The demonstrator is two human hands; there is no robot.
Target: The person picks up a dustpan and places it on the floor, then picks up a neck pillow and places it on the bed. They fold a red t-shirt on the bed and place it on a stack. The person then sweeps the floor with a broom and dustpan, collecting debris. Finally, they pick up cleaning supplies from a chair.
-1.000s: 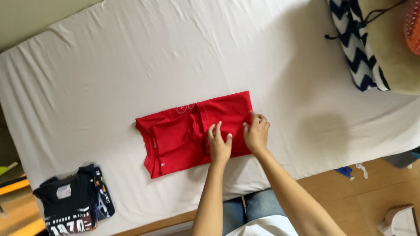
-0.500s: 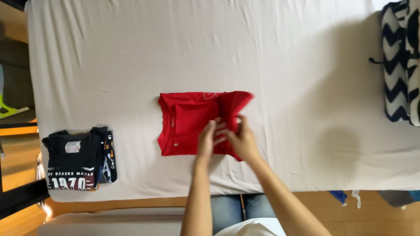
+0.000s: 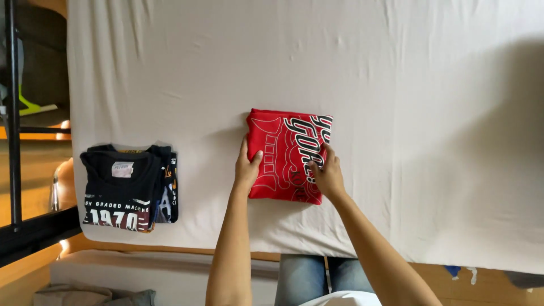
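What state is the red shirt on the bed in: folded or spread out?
Folded. The red shirt is a compact rectangle on the white sheet, with the left hand and right hand pressing on its sides.

Red printed shirt (image 3: 286, 153), white sheet (image 3: 396, 68)

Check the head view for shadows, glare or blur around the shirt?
Head view: sharp, no blur on the hands or the red shirt; soft daylight, no glare on the sheet; a broad dim shadow darkens its right side; warm glow at the left edge.
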